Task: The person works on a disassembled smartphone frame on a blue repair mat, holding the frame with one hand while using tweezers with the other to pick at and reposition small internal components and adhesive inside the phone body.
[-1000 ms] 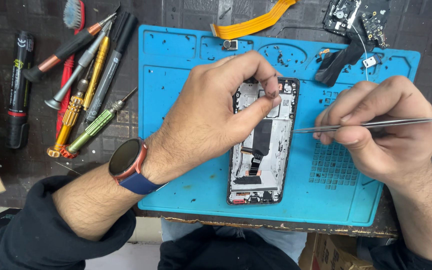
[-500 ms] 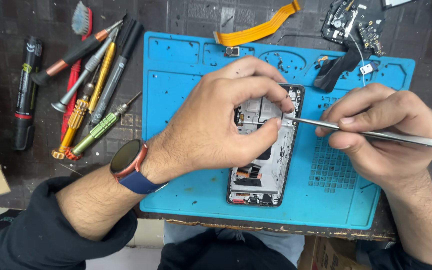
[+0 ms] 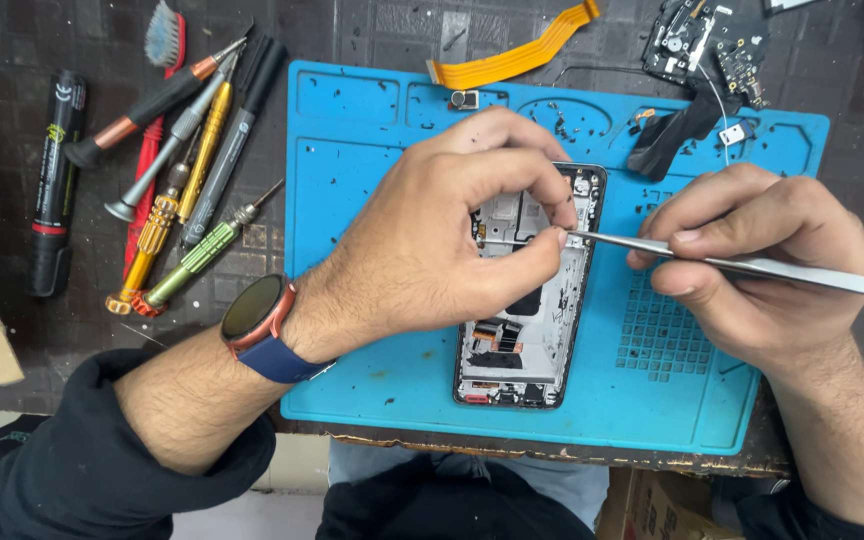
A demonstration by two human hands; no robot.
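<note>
On blue silicone mat (image 3: pixel 372 390), rubbery, moulded with shallow trays and a small square grid: opened phone (image 3: pixel 527 300), back cover off, lying flat and lengthwise, dark rounded frame, pale metal shielding and black connectors bared inside. Left hand (image 3: pixel 432 250) arched over phone's upper half, fingers curled, thumb and forefinger tips drawn together at the right edge of the frame, just at the tool's point; whether anything sits between them, impossible to tell. Right hand (image 3: pixel 762 260) resting on mat beside phone, fingers pressed close in a pen-like pinch around slim steel tweezers (image 3: pixel 752 265), smooth, shiny, tapering to a fine tip that meets the left fingertips. Round dark-faced wristwatch (image 3: pixel 257 312) on blue strap, black sleeve below. Left of mat, on dark tiled bench: bundle of screwdrivers (image 3: pixel 187 160), knurled gold, green and orange handles. Beyond mat, flat orange ribbon cable (image 3: pixel 517 55), and dark circuit board (image 3: pixel 707 40) studded with parts.
</note>
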